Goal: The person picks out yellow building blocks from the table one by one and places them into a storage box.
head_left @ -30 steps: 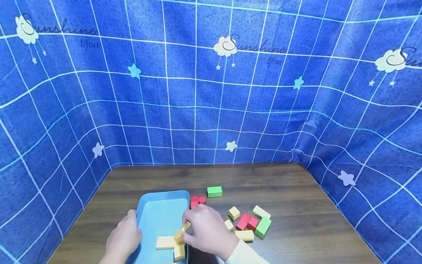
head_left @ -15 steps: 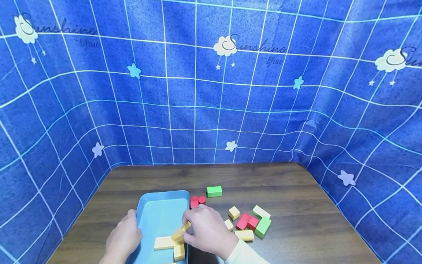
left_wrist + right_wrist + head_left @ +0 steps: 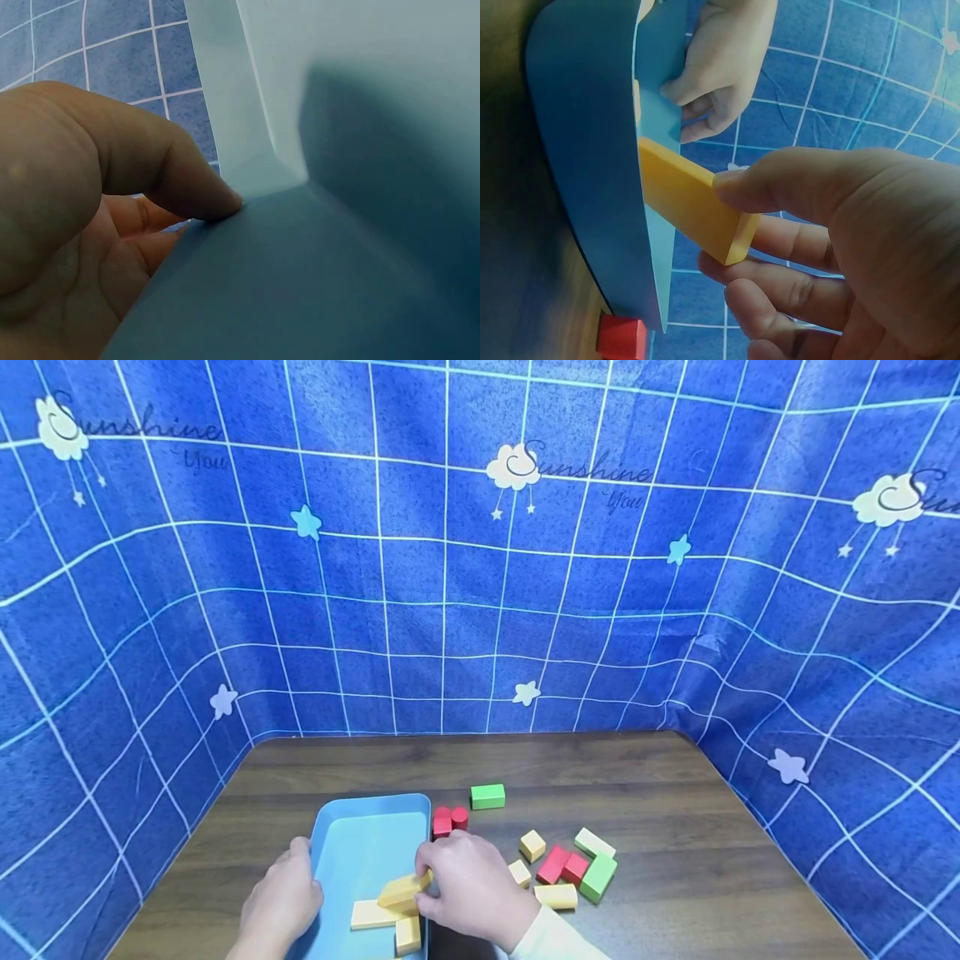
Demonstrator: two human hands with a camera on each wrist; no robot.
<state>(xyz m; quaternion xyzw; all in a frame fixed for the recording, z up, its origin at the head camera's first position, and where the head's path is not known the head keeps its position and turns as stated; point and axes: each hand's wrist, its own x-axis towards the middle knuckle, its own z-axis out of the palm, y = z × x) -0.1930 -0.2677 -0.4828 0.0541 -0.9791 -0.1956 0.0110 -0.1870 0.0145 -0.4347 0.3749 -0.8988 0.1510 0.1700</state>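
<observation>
My left hand [image 3: 281, 897] grips the left wall of a blue plastic tray [image 3: 360, 839]. In the left wrist view its thumb [image 3: 180, 176] bends over the rim, with fingers behind the wall outside. Over the tray's right wall, my right hand [image 3: 474, 887] pinches one end of a flat yellow wooden block [image 3: 690, 196] between thumb and fingers. The block slants down into the tray, its far end overlapping a pale plank-shaped block [image 3: 367, 915] on the tray floor. Close by inside lies a small yellow block [image 3: 408, 935]. The tray's near end is cut off by the head view's edge.
Beyond my right hand stand red blocks [image 3: 442, 821] beside the tray and a green block [image 3: 488, 796]. Further right lie yellow cubes [image 3: 532, 845], a yellow cylinder [image 3: 556, 896], red blocks [image 3: 553, 864] and another green block [image 3: 598, 877]. A blue curtain [image 3: 480, 568] surrounds the wooden table [image 3: 360, 760].
The held yellow block has swung its free end leftward, showing more of its length. The pale block beneath shifted slightly left. Both hands stay nearly in place.
</observation>
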